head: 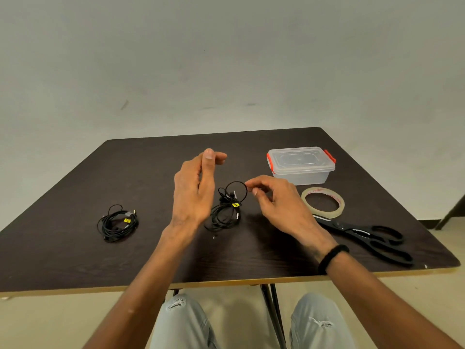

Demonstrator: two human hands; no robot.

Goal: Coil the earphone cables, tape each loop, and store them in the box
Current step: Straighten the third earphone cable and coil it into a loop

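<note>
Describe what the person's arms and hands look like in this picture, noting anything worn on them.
Both forearms are bare, with no sleeves in view. The left hand wears nothing visible: no ring, watch or glove. The right hand is also ungloved, and a plain black band circles its wrist. No markings show on either arm.

A dark wood-grain surface [251, 253] with a pale edge carries everything. Left of the left fingers [208, 157] lies a coiled black earphone cable [117, 224]; a looser cable bundle [225, 212] sits below both hands. Beyond the right fingers [254, 185] stands a lidded clear box [300, 165]; right of them, a tape roll [322, 202] and black scissors [364, 235].
</note>
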